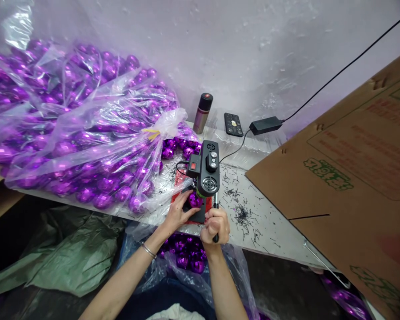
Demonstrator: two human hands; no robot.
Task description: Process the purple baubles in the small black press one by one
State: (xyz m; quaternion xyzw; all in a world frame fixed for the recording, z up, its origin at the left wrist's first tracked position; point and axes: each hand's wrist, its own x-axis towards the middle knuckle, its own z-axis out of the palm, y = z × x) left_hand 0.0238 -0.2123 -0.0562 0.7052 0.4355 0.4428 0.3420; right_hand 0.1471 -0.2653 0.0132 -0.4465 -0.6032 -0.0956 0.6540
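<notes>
A shiny purple mirrored ball (195, 200) sits beneath the head of a small black press machine (209, 169). My left hand (179, 211) reaches in from the left, thumb and fingers closed around that ball. My right hand (216, 225) is wrapped in a fist round the press's black-gripped lever handle (216, 205), just right of the base. Under the machine lies a red mat (208, 203). Below the table edge, an open plastic bag with several purple balls (186, 255) rests near my lap.
A large clear bag of purple balls (86, 146), tied with yellow, covers the table's left. Behind the machine stand a dark bottle (203, 113), a phone (233, 124) and a power adapter (266, 125) with its cable. Black clippings (242, 214) litter the right; a cardboard box (346, 169) stands beyond.
</notes>
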